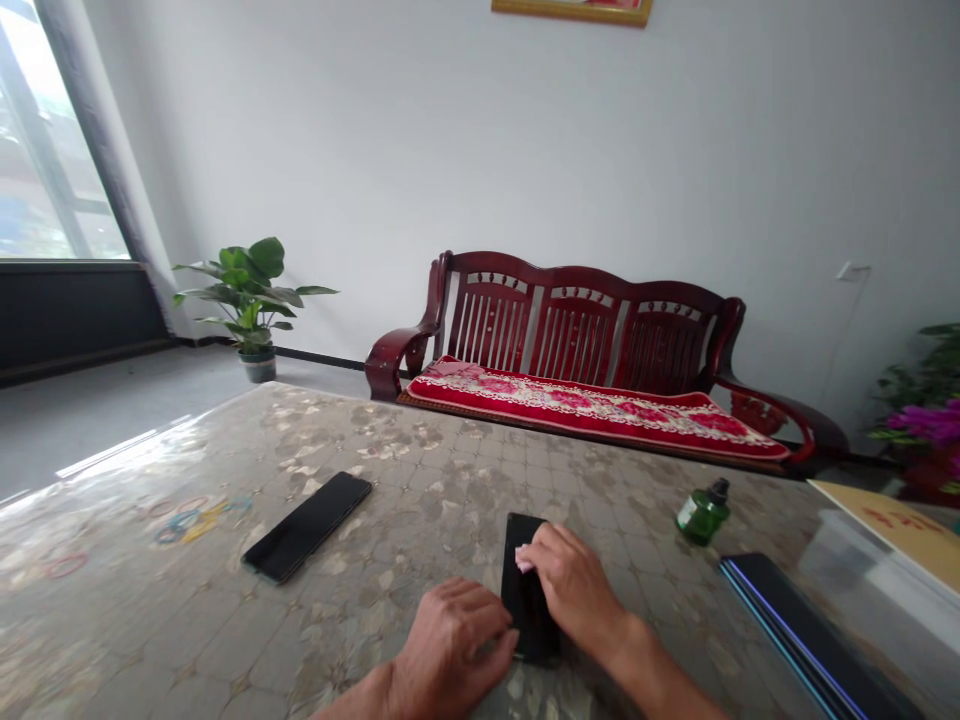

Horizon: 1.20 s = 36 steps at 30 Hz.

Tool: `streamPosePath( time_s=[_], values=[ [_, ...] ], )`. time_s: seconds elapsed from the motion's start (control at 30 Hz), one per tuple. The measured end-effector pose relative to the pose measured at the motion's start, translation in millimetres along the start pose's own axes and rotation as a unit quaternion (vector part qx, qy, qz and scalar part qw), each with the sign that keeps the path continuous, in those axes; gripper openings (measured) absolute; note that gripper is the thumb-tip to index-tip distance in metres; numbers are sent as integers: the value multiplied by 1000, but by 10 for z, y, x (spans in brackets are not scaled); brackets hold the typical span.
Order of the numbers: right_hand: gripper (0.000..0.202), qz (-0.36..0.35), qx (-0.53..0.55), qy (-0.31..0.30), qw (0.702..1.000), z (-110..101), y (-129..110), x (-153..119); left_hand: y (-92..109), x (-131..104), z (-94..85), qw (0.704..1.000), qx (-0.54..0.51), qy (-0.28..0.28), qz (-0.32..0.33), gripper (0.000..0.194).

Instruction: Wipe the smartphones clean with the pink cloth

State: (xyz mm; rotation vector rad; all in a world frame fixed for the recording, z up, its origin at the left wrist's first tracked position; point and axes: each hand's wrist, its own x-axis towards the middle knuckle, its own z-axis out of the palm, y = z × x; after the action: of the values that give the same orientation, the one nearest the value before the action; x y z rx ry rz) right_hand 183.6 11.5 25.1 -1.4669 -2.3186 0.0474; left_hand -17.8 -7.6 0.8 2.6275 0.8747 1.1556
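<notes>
A black smartphone (531, 610) lies face up on the table in front of me, its long side pointing away. My right hand (574, 580) pinches a small pink cloth (523, 558) against the upper part of its screen. With curled fingers, my left hand (457, 640) grips the phone's lower left edge, the thumb near the bottom. Off to the left lies a second black smartphone (307, 527), untouched. A small green bottle (703, 512) with a black cap stands to the right of my right hand.
Stacked phones (810, 630) lie at the right, beside a clear plastic box (862, 570) with a tan card (900, 525) on top. Coloured rubber bands (195, 522) are scattered at the left. Beyond the patterned tablecloth (420, 480) stands a wooden bench (577, 330).
</notes>
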Motion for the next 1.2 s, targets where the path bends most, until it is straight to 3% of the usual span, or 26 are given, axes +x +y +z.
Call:
streamPosePath(
  time_s=[0.13, 0.27, 0.4, 0.53, 0.7, 0.87, 0.93, 1.03, 1.2],
  values=[
    [25, 38, -23, 10, 999, -6, 60, 169, -49, 135, -97, 994, -41, 3, -97, 17],
    [23, -8, -22, -20, 1000, -23, -159, -19, -167, 245, -163, 988, -26, -24, -153, 21],
    [23, -68, 14, -53, 996, -80, -276, -233, -264, 308, -166, 981, 29, -89, -168, 34],
    [26, 8, -13, -29, 999, -115, -130, -135, -321, 371, -129, 974, 63, -151, -156, 41],
    [23, 41, -24, -3, 999, -36, -110, -67, -431, 598, -104, 964, 102, -233, -74, 62],
    [22, -47, 21, -45, 998, -19, -345, -296, -559, 932, -25, 921, 125, -349, 123, 89],
    [21, -63, 34, -60, 996, -53, -350, -329, -589, 1027, 41, 895, 146, -385, 169, 91],
    [21, -33, 20, -53, 998, -95, -236, -252, -601, 1110, 138, 881, 151, -403, 195, 88],
    [20, 36, -35, -29, 998, -97, -109, -104, -561, 1147, 128, 904, 118, -384, 147, 71]
  ],
)
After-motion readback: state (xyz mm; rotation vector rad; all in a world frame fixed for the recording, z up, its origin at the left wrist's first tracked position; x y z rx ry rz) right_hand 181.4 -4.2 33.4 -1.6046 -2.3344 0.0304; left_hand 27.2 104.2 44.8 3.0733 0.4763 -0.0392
